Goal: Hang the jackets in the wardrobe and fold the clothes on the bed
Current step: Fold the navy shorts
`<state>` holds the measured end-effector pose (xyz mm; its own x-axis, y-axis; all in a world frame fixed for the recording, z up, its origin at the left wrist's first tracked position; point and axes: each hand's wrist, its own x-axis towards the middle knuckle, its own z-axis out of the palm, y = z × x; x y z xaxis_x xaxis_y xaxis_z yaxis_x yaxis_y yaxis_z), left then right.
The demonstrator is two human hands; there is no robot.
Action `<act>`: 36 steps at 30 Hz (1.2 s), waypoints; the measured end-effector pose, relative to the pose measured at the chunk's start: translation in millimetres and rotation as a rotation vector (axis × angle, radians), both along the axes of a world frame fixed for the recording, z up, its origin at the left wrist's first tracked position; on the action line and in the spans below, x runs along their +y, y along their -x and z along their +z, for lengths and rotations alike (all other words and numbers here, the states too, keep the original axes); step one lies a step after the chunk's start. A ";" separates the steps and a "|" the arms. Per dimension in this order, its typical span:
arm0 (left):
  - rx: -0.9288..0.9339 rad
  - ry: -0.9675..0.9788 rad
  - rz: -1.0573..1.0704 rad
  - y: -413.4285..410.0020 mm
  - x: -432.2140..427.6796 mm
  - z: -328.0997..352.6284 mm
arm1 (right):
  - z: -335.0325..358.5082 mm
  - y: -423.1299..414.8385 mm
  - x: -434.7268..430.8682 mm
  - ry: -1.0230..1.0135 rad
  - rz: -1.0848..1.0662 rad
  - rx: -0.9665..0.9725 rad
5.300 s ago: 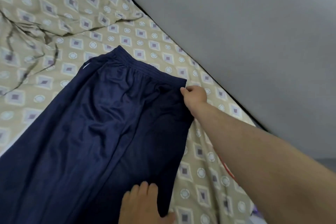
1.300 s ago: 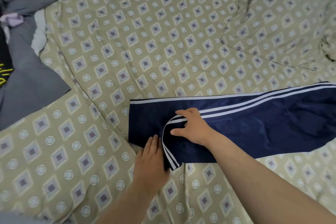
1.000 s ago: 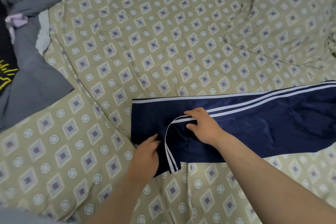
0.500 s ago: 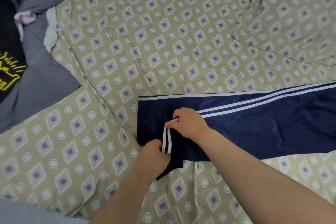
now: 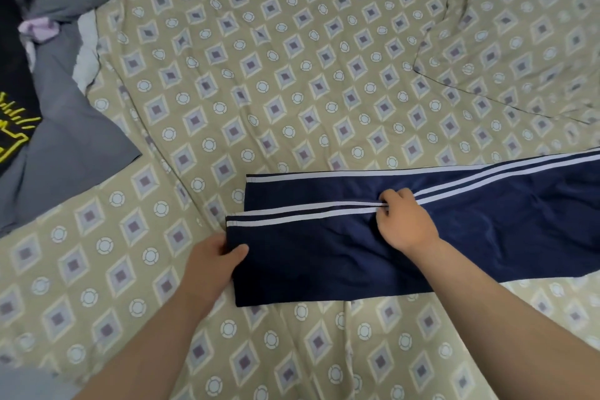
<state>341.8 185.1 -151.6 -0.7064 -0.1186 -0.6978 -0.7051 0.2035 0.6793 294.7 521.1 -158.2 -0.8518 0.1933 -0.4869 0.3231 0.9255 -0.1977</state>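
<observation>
The left hand [image 5: 212,265] pinches the hem end of the navy trousers [image 5: 341,256], thumb on top. The right hand [image 5: 401,221] presses down on the white side stripes, fingers curled. The trousers lie flat across the patterned bedsheet [image 5: 292,75], one leg stacked slightly offset on the other.

One pair of navy trousers [image 5: 406,247], one grey garment [image 5: 71,136], one black shirt [image 5: 13,101], two hands: left [image 5: 211,265], right [image 5: 404,224].
</observation>
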 end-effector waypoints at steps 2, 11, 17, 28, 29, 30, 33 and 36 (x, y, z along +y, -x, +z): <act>0.068 0.014 0.041 13.3 4.9 2.7 | -0.5 -0.4 7.9 -0.033 0.023 -0.002; 0.103 0.274 -0.048 77.8 9.8 -2.1 | 5.2 46.4 8.0 0.032 -0.054 0.154; 0.003 0.193 -0.012 46.9 5.0 -10.2 | 0.2 -5.4 -35.8 0.033 0.365 0.267; -0.076 0.006 -0.045 31.1 10.1 -6.7 | -13.5 -87.3 -19.2 0.146 0.502 0.329; -0.099 0.001 -0.052 32.6 14.2 -6.2 | -11.9 -90.9 -18.8 0.156 0.507 0.322; -0.126 -0.003 -0.065 34.7 18.6 -4.4 | -9.9 -93.2 -18.6 0.169 0.500 0.307; -0.238 -0.102 0.064 42.0 27.2 -0.6 | -3.5 -92.8 -23.7 0.228 0.408 0.253; -0.426 -0.268 0.188 46.1 29.2 7.5 | -2.0 -86.9 -36.4 0.258 0.311 0.171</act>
